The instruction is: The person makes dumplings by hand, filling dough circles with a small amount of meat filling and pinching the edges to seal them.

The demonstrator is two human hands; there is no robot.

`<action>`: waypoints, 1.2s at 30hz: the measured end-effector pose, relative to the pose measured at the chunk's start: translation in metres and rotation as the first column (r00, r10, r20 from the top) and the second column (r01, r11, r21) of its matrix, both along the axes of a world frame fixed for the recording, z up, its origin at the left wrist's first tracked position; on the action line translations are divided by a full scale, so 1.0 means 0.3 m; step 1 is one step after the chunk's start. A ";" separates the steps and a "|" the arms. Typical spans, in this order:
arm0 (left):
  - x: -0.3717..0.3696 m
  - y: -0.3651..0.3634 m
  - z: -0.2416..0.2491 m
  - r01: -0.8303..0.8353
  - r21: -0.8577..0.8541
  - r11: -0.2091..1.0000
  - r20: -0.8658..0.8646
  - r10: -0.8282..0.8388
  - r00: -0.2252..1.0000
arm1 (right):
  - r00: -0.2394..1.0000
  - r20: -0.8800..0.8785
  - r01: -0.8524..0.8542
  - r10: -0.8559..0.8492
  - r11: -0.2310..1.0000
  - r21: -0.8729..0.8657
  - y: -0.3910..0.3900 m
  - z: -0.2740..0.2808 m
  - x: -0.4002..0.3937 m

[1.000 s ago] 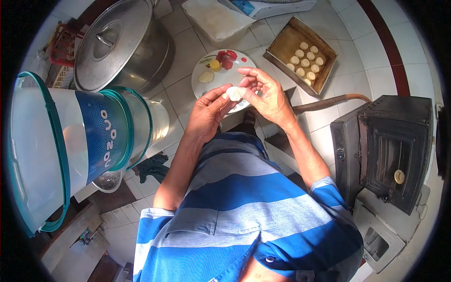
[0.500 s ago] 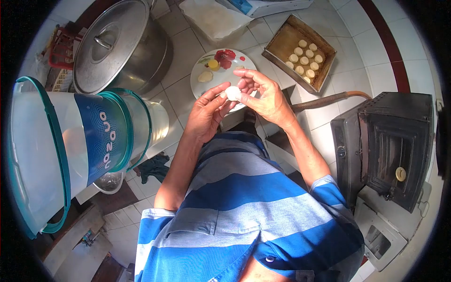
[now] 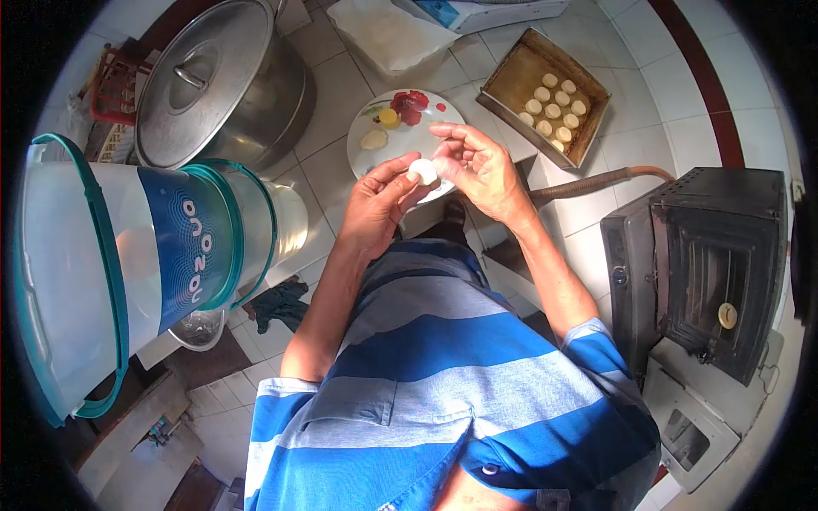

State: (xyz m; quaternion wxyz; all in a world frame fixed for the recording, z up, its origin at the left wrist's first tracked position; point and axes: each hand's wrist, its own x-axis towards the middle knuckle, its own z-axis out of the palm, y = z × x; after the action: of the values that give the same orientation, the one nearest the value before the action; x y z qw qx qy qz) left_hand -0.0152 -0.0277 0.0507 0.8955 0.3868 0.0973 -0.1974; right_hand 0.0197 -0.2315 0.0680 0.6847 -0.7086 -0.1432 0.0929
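Observation:
A small white round of dough (image 3: 422,172) is pinched between the thumb and fingers of my left hand (image 3: 381,194), over the near edge of a plate. Right beside it, my right hand (image 3: 484,177) has its fingers curved and apart, with the thumb close to or touching the dough's side. Beneath both hands lies the white plate (image 3: 362,162) printed with red flowers. It carries a yellow ball (image 3: 388,117) and a pale flattened piece of dough (image 3: 373,139). My hands hide the plate's near part.
A baking tin (image 3: 509,78) with several pale dough rounds (image 3: 552,111) stands at the back right. Left are a big lidded steel pot (image 3: 281,111) and a clear bucket (image 3: 77,255) with teal handle. A black oven (image 3: 724,255) with its door open is at right; a hose (image 3: 588,183) runs behind.
My right thumb has shifted slightly off the face of the dough, so more of the round shows. My left hand still pinches it; the tin and plate contents look unchanged.

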 end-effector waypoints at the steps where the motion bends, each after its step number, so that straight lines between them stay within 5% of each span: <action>1: -0.002 -0.002 0.003 0.005 0.005 1.000 0.010 -0.005 1.000 | 1.000 -0.001 0.000 0.000 1.000 0.000 0.002 0.000 -0.005; 4: -0.006 -0.003 0.013 0.018 -0.010 1.000 0.009 -0.018 1.000 | 1.000 -0.015 -0.002 0.002 1.000 -0.023 0.012 0.001 -0.016; 7: -0.003 0.005 -0.003 0.009 -0.046 0.999 -0.015 -0.009 1.000 | 0.996 -0.088 0.014 -0.002 0.990 0.137 0.015 0.009 -0.014; 9: 0.001 0.011 -0.012 -0.003 -0.065 0.998 -0.034 0.001 0.999 | 0.875 0.483 0.133 0.022 0.949 -0.284 0.009 0.050 -0.025; 10: 0.002 0.016 -0.013 0.019 -0.092 0.996 -0.029 -0.021 0.999 | 0.876 0.482 0.134 0.021 0.949 -0.285 0.007 0.049 -0.029; 12: 0.007 0.018 -0.012 0.043 -0.120 0.992 -0.019 -0.045 0.999 | 0.686 0.723 0.318 0.088 0.857 -0.406 0.000 0.045 -0.028; 17: 0.014 0.014 0.006 0.061 -0.175 0.983 -0.044 -0.070 0.997 | 0.815 0.579 0.201 -0.003 0.939 -0.278 0.008 0.035 -0.039; 19: 0.021 0.012 0.053 0.075 -0.220 0.973 -0.044 -0.086 0.995 | 0.958 0.265 0.153 -0.106 0.974 -0.165 0.028 0.017 -0.049; 26: 0.027 0.031 -0.037 0.017 -0.127 0.992 -0.011 -0.018 1.000 | 0.935 0.348 0.174 -0.073 0.948 -0.268 0.046 0.010 -0.011; 28: 0.028 0.029 -0.033 0.008 -0.100 0.995 -0.011 -0.009 1.000 | 0.861 0.508 0.183 -0.039 0.955 -0.236 0.040 0.005 0.012; 32: 0.032 0.022 -0.005 0.019 -0.195 0.981 -0.056 -0.031 0.998 | 0.889 0.457 0.153 -0.025 0.957 -0.245 0.046 -0.019 0.024; 36: 0.034 0.022 -0.019 0.032 -0.117 0.993 -0.027 -0.036 0.999 | 0.932 0.351 0.157 -0.094 0.975 -0.156 0.064 -0.015 0.026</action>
State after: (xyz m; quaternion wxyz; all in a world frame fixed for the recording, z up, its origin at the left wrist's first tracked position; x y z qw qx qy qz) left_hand -0.0051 -0.0211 0.0449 0.9116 0.3325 0.0918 -0.2236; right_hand 0.0275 -0.2124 0.0637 0.5865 -0.7811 -0.2051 -0.0628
